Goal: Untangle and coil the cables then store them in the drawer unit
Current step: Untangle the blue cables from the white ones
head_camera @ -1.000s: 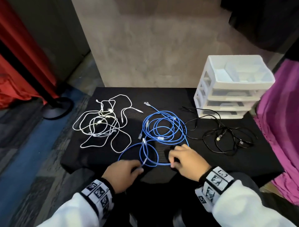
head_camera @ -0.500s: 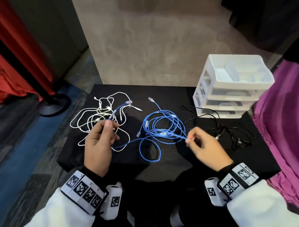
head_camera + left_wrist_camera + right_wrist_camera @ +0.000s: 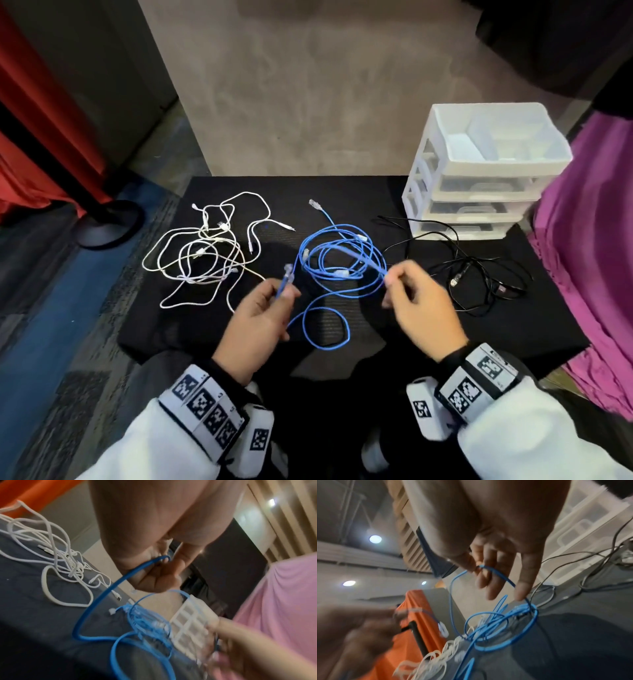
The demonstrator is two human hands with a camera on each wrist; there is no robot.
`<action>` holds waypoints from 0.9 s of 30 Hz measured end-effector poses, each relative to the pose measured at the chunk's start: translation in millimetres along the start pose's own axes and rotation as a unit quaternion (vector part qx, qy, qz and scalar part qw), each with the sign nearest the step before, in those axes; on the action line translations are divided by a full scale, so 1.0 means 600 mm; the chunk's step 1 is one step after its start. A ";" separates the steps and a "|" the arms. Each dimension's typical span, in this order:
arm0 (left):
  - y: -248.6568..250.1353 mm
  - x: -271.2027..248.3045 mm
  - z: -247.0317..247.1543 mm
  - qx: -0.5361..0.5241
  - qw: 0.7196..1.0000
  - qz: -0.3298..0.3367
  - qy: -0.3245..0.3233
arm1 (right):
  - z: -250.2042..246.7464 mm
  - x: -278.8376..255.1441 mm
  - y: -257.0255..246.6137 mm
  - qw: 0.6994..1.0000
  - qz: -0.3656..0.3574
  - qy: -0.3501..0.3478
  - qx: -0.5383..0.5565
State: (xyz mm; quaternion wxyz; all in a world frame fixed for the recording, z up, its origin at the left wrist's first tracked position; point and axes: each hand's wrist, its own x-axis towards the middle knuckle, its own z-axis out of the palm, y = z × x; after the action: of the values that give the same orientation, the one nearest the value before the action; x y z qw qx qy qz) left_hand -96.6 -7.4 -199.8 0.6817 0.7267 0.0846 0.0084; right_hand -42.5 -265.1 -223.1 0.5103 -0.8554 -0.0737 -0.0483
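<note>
A tangled blue cable [image 3: 342, 260] lies mid-table on the black cloth. My left hand [image 3: 286, 294] is raised and grips one end of it just below its clear plug [image 3: 288, 272]. My right hand [image 3: 390, 281] pinches a strand of the same cable between thumb and forefinger, lifted off the pile. A loop hangs between the two hands. The left wrist view shows the blue cable [image 3: 102, 596] running into the left hand's curled fingers [image 3: 161, 574]. The right wrist view shows the right hand's pinch on the strand [image 3: 479, 568]. The white drawer unit [image 3: 479, 178] stands at the back right.
A tangle of white cables [image 3: 205, 253] lies on the left of the cloth. Black cables [image 3: 472, 274] lie on the right, in front of the drawer unit. A pink cloth [image 3: 589, 274] hangs along the right edge, and a black stand base [image 3: 106, 222] sits on the floor to the left.
Both hands rose from the table's front edge with the blue cable. The left hand swung out over the white cables, then came back towards the middle with the plug end.
</note>
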 end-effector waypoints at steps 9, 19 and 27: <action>-0.105 0.016 0.114 0.545 0.815 0.118 -0.157 | -0.011 0.025 -0.017 0.988 0.099 0.055 0.109; -0.095 0.025 0.063 0.543 0.806 0.087 -0.218 | -0.017 0.025 -0.011 0.978 0.102 0.058 0.173; -0.045 -0.005 0.062 0.322 0.928 0.097 -0.163 | -0.002 0.001 -0.019 0.992 -0.048 -0.015 0.118</action>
State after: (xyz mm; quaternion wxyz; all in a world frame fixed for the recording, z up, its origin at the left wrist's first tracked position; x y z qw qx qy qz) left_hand -98.1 -42.9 -229.0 0.4113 0.9031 -0.1006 -0.0721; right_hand -44.1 -260.8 -212.9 0.6037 -0.7854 -0.1271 -0.0509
